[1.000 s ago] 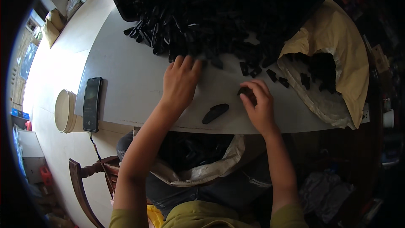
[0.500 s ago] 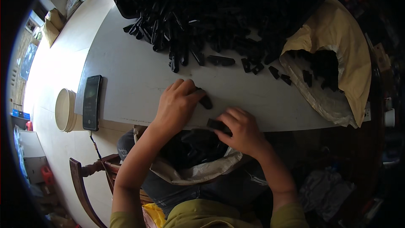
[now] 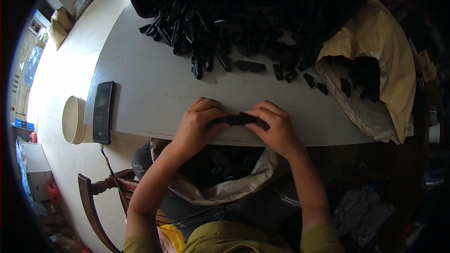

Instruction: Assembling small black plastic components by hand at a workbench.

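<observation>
Just above the table's near edge, my two hands meet over black plastic parts. My left hand (image 3: pixel 194 124) pinches one end of a long black plastic piece (image 3: pixel 238 120). At its other end, the fingers of my right hand (image 3: pixel 276 124) close on a smaller black plastic piece, pressed against or into the long one; fingers cover the exact joint. Below my hands, an open woven sack (image 3: pixel 222 194) rests on my lap with dark pieces (image 3: pixel 218 166) inside. Beyond them lies a large heap of shiny black pieces (image 3: pixel 187 33) on the grey table (image 3: pixel 140 89).
A tan paper-like sack (image 3: pixel 393 65) lies open at the right, with small black pieces inside and near its mouth. A phone (image 3: pixel 103 112) on a cable stands at the table's left edge by a cream bucket (image 3: pixel 72 121). A wooden chair (image 3: pixel 86 201) is at lower left.
My right hand has moved up from over the lap sack, bringing its small piece against the long piece. My left hand has shifted slightly down, and the long piece now lies level.
</observation>
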